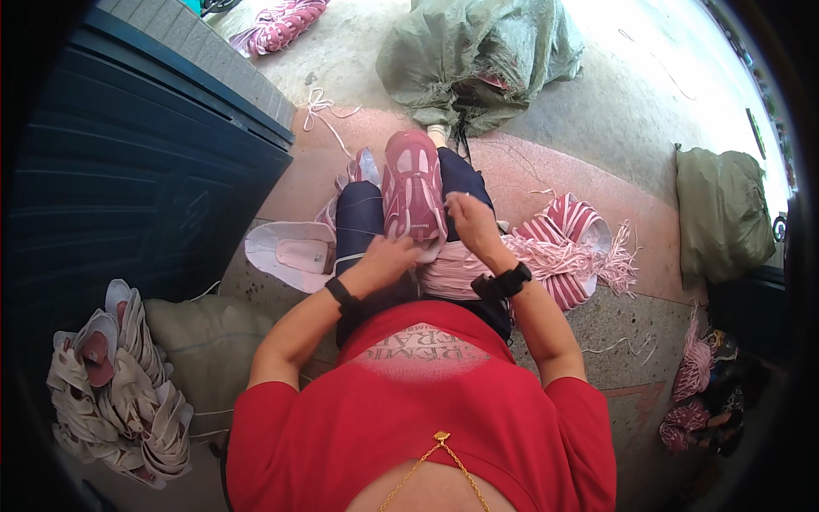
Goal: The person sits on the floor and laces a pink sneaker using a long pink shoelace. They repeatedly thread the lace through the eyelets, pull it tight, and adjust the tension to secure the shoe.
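From where I stand, the rose-pink and white shoe upper (414,183) lies straight ahead of the seated person, between the two knees, its long axis running away from the body, with the rounded pink end farthest off and the open, pale-edged end nearest the red shirt (444,427). It sits against the inner edges of the navy-blue trouser legs (358,222), the left leg on one side and the right on the other. The left hand (392,258) is the nearer one, at the near left corner of the upper, overlapping that open end, fingers bent and reaching inward; I can't tell whether they pinch the edge or merely rest there. The right hand (472,224) is just beside the upper's long right side, a little farther forward, above the right thigh, its fingers drawn in close together; whether a lace or thread is caught in the tips is too small to make out. Both forearms slant inward from wide elbows, the left wrist bearing a slim black band (343,294), the right a bulkier black strap (502,283). Under the right forearm spreads a loose bunch of pale pink laces (465,271).
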`<state>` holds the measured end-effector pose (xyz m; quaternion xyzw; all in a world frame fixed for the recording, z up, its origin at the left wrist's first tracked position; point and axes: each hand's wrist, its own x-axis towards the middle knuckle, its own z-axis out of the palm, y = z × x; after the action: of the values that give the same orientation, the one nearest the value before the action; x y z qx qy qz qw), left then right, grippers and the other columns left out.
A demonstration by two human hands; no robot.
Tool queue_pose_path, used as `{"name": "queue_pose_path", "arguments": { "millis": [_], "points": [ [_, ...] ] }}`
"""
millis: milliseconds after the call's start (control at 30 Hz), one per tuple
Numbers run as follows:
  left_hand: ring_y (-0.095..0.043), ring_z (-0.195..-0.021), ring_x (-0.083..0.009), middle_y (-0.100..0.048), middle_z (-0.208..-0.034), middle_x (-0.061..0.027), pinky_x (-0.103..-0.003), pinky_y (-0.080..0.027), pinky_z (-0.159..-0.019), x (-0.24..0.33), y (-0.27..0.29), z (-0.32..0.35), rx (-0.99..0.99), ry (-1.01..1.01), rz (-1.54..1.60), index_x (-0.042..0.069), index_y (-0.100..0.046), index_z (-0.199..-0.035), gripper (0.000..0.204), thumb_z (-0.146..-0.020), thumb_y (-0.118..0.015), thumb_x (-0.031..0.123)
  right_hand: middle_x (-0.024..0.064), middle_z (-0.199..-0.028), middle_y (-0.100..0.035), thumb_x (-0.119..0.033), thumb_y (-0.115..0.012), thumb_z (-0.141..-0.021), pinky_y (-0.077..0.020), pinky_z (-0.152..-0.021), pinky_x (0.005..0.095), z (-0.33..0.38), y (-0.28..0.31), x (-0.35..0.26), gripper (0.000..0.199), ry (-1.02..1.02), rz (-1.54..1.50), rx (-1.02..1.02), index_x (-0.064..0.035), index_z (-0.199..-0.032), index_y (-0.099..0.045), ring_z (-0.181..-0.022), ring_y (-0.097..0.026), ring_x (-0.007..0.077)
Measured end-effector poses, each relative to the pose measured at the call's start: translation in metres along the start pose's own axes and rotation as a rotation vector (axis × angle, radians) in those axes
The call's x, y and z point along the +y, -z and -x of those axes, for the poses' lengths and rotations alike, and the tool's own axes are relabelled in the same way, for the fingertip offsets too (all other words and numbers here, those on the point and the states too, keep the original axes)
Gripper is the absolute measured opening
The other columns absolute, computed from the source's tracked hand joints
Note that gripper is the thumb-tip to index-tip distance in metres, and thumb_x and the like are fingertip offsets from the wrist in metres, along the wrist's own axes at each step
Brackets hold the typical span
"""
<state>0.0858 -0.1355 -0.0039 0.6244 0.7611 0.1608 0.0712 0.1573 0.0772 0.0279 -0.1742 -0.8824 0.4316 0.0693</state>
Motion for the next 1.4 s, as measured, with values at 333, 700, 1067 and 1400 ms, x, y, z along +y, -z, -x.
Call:
{"name": "queue_pose_path", "arguments": {
  "millis": [333,700,1067,1400],
  "points": [
    [-0.059,-0.084,-0.0124,-0.062,-0.095,-0.0060,-0.028,-0.050,-0.077,0.012,0.089,-0.041,-0.143,0.778,1.929,-0.002,-0.054,-0.115,0.037,-0.099,-0.043,0.030,0.0240,-0.085,-0.059,-0.020,-0.046,-0.090,-0.0462,-0.070,0.0446,0.038,0.015,-0.090,0.026,0.426,-0.158,-0.451,0.0036,-0.083,-0.053,-0.078,-0.059,0.0386],
    [-0.051,-0.063,-0.0078,-0.056,-0.076,-0.0019,-0.022,-0.042,-0.058,0.077,0.138,-0.071,-0.179,0.167,1.043,0.001,-0.057,-0.096,0.012,-0.088,-0.048,-0.001,0.0161,-0.105,-0.060,-0.033,-0.038,-0.099,-0.0433,-0.098,0.0440,0.003,0.016,-0.027,0.033,-0.926,-1.756,-0.350,-0.0027,-0.103,-0.051,-0.103,-0.058,0.0281],
    [-0.045,-0.118,-0.0279,-0.051,-0.125,-0.0163,-0.037,-0.039,-0.094,-0.027,0.096,-0.039,0.065,0.452,0.410,0.000,-0.052,-0.123,0.057,-0.076,-0.071,0.025,-0.0034,-0.063,-0.030,-0.009,-0.045,-0.095,-0.0222,-0.040,0.0198,-0.011,0.227,0.044,0.015,-0.201,-1.467,0.553,-0.0033,-0.108,-0.049,-0.051,-0.028,0.0048],
    [-0.040,-0.120,-0.0363,-0.051,-0.117,-0.0167,-0.046,-0.035,-0.095,-0.037,0.019,-0.011,-0.105,0.208,-0.172,0.002,-0.062,-0.084,0.037,-0.065,-0.075,0.030,-0.0004,-0.077,-0.046,-0.008,-0.047,-0.095,-0.0302,-0.047,0.0187,0.076,0.305,0.112,0.023,-0.284,-1.053,0.978,-0.0007,-0.117,-0.048,-0.058,-0.036,0.0060]
  ]
}}
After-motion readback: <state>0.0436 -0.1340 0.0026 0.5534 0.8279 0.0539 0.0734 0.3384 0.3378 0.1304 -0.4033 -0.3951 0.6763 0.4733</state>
